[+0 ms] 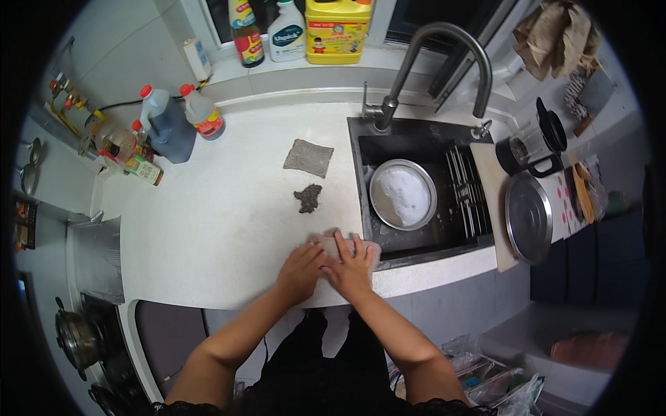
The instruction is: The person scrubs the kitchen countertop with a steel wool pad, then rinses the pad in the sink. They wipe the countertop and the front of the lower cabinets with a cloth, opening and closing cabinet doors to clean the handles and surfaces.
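A pale pinkish cloth (371, 253) lies on the white countertop near its front edge, beside the sink's left corner. My right hand (350, 269) rests on it, palm down, with the fingers stretched out and spread. Against the cloth's left end lies my left hand (300, 269), its fingers extended and close together, the tips near my right thumb. Part of the cloth is hidden under both hands. Farther back on the counter are a flat grey mesh scouring cloth (309, 159) and, nearer, a dark crumpled steel-wool scrubber (307, 198).
A black sink (368, 139) at right holds a metal bowl (404, 195) of foamy water and a rack (463, 187), under a tall faucet (416, 41). A cutting board (491, 201), round lid (528, 218) and blender jug (531, 149) stand beyond. Several bottles (166, 125) stand back left.
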Demonstrator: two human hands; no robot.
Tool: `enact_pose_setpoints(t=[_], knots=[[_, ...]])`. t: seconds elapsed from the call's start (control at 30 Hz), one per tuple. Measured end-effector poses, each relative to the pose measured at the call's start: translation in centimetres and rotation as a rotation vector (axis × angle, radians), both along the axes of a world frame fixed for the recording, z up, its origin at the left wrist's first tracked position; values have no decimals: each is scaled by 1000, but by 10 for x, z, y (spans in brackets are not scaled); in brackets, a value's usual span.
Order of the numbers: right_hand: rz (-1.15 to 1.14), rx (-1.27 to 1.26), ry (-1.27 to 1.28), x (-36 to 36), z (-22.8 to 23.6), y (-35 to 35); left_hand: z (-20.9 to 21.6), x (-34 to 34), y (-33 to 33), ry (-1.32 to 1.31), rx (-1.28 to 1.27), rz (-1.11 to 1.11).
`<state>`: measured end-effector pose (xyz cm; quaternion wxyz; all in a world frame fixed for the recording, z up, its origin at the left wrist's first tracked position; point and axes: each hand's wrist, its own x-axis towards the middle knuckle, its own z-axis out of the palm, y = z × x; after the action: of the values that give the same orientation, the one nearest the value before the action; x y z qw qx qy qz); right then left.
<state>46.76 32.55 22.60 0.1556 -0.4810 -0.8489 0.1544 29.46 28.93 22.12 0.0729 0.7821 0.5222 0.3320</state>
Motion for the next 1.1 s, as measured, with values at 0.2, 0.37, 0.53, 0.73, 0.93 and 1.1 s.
enact_pose_setpoints(t=[0.2,0.37,0.53,0.73,0.93,1.1], knots=[[-88,-59,-183,39,-31,-51,-19,-7,-4,2,-139,-64],[-501,77,-158,145,-41,-37,-13,35,-8,149,-244,-147],[-977,153,-49,184,-52,3,-13,132,2,298,-281,-473],[-734,270,251,174,-97,-71,-15,193,19,285,-158,-509],[-1187,336,406,261,-94,15,-21,221,20,626,-301,-523],[-1580,416,993,310,-92,61,-24,224,18,675,-245,-524]])
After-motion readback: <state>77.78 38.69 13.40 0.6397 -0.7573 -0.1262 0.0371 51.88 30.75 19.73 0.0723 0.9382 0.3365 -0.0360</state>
